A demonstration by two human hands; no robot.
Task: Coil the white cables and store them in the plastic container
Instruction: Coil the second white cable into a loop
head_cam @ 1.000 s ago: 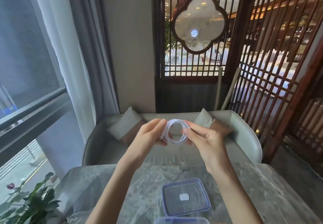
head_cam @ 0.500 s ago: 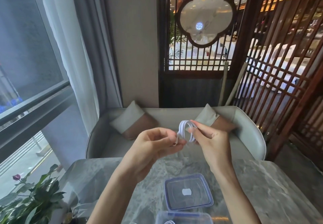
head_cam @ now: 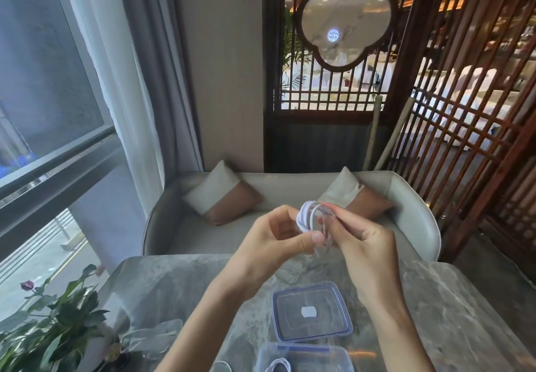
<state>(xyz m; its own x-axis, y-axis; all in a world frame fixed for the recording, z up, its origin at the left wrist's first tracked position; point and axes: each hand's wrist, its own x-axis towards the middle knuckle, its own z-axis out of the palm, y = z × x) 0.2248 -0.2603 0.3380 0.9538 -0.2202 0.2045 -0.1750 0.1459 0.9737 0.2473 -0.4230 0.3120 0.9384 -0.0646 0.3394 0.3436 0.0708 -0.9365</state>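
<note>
While both bare hands are raised above the grey marble-patterned table (head_cam: 174, 284), a thin white cable wound into a small round coil (head_cam: 308, 218) sits pinched between them, well above the tabletop. The left hand (head_cam: 278, 244) has its thumb and curled fingers closed on the lower left side of the loops, and the right hand (head_cam: 359, 235) is closed on the right side, its forefinger laid along the top of the coil. A short loose tail appears to hang below the fingers, though it is blurred.

Judging by its thinness, the cable is very light and limp, with a smooth sheath that slides easily. The loops will likely spring apart if the pinch eases, so the best hold is across the whole bundle at one spot, pressing all the turns together, rather than on a single strand. The plug ends are stiffer and should not be bent sharply.

Below the hands, a clear rectangular plastic lid with a blue rim (head_cam: 312, 312) lies flat on the table. Nearer the person, at the bottom edge of the view, stands the open clear plastic container (head_cam: 301, 355), with what looks like another white cable (head_cam: 280, 364) already inside. The held coil seems small enough to fit in.
</note>
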